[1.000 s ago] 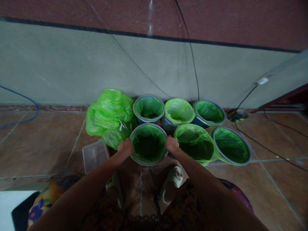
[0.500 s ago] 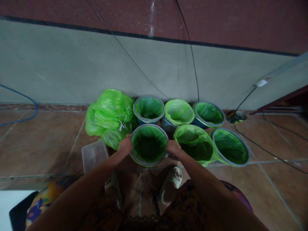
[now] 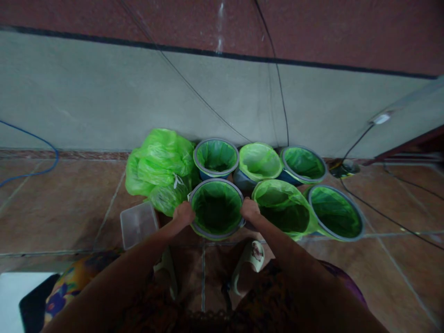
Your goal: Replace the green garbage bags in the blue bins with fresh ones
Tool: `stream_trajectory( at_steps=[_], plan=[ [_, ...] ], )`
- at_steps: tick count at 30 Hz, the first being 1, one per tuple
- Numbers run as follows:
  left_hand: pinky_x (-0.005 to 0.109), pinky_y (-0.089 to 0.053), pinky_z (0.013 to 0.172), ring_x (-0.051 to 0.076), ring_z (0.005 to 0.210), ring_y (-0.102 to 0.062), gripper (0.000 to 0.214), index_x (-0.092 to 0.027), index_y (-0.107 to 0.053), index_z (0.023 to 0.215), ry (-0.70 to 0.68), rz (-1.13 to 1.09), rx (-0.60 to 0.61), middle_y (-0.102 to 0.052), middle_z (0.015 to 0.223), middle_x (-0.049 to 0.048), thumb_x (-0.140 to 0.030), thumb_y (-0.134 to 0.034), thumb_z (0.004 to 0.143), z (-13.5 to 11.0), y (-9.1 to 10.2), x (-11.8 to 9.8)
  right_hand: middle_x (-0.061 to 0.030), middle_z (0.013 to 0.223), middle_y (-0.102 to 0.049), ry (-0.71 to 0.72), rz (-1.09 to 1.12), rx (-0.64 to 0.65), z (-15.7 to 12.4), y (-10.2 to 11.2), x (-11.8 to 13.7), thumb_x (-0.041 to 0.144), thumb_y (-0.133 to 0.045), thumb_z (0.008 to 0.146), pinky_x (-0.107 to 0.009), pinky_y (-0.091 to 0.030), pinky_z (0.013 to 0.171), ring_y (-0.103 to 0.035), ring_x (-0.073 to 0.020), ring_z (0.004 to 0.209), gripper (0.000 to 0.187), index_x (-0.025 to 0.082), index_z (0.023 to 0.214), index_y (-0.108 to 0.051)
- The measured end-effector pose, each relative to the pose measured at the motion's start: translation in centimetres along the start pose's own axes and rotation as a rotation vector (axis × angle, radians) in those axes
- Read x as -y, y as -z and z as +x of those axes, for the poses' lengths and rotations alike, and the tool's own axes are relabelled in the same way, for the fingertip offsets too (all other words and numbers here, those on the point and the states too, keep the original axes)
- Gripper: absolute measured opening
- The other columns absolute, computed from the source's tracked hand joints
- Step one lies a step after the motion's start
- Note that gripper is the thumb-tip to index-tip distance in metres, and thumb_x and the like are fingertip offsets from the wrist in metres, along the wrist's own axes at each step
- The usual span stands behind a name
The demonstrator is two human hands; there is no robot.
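Observation:
Straight ahead on the floor, a round trash bin (image 3: pixel 217 209) with a grey rim is lined with a green plastic bag. My left hand (image 3: pixel 183 214) is closed at the left side of its rim, and my right hand (image 3: pixel 250 210) is closed at the right side. The fingers curl out of sight around the rim and the bag's edge. Close to my right hand stands another bin whose green liner (image 3: pixel 281 208) hangs loose over the top. A heap of green plastic bags (image 3: pixel 161 162) lies just beyond my left hand.
Three more lined bins (image 3: pixel 215 158) stand in a back row along the wall (image 3: pixel 166 97). Another lined bin (image 3: pixel 335 212) is at the front right. A clear plastic container (image 3: pixel 138 225) sits at left. Black cables (image 3: pixel 385 215) cross the floor at right; a blue cable (image 3: pixel 38 173) lies left.
My left hand has shifted slightly lower along the bin's rim, its thumb no longer on top. The right hand stays at the rim. The whole view has slid a little.

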State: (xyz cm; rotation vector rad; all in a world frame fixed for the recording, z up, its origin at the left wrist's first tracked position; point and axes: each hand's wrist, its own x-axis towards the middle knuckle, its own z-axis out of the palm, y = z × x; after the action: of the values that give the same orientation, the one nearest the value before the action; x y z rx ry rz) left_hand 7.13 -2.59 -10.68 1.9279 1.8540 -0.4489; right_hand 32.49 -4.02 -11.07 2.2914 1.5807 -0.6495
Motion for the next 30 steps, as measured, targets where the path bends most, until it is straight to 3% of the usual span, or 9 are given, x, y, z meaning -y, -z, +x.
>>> stream_trajectory(
  at_steps=[5,11,16,30],
  plan=[
    [0.03,-0.051,0.082,0.025,0.102,-0.067,0.031,-0.01,-0.059,0.111,0.054,-0.08,-0.126,-0.07,0.106,0.0158,-0.024,-0.043,0.088,1.0,0.7,0.3,-0.0155,0.087,-0.074,0.054,-0.013,0.141,-0.4,-0.1,-0.4,0.017,-0.062,0.08,-0.021,-0.05,0.074,-0.07,-0.024,0.093,0.017,0.009,0.09,-0.073],
    [0.03,-0.051,0.082,0.026,0.105,-0.066,0.037,-0.008,-0.056,0.114,0.053,-0.081,-0.066,-0.069,0.107,0.0173,-0.03,-0.051,0.085,0.5,1.4,-0.3,-0.0223,0.112,-0.068,-0.042,0.043,-0.003,-0.1,-0.4,-0.2,0.022,-0.057,0.086,-0.026,-0.051,0.081,-0.066,-0.0263,0.104,0.034,0.003,0.114,-0.064],
    [0.03,-0.051,0.08,0.026,0.104,-0.066,0.035,-0.006,-0.053,0.116,0.07,-0.053,-0.043,-0.069,0.107,0.0187,-0.02,-0.049,0.085,-0.3,1.0,-0.7,-0.0215,0.109,-0.068,-0.045,0.048,-0.02,0.3,-0.6,0.0,0.012,-0.05,0.088,-0.028,-0.051,0.082,-0.067,-0.0252,0.103,0.027,0.006,0.11,-0.063],
    [0.03,-0.051,0.079,0.027,0.103,-0.067,0.034,-0.005,-0.05,0.116,0.063,-0.089,-0.1,-0.068,0.1,0.0187,-0.01,-0.047,0.083,0.3,-0.4,-1.1,-0.0221,0.108,-0.068,-0.018,0.021,-0.032,0.2,-0.9,0.0,0.01,-0.045,0.089,-0.027,-0.049,0.082,-0.066,-0.0243,0.103,0.03,0.003,0.114,-0.06]
  ],
)
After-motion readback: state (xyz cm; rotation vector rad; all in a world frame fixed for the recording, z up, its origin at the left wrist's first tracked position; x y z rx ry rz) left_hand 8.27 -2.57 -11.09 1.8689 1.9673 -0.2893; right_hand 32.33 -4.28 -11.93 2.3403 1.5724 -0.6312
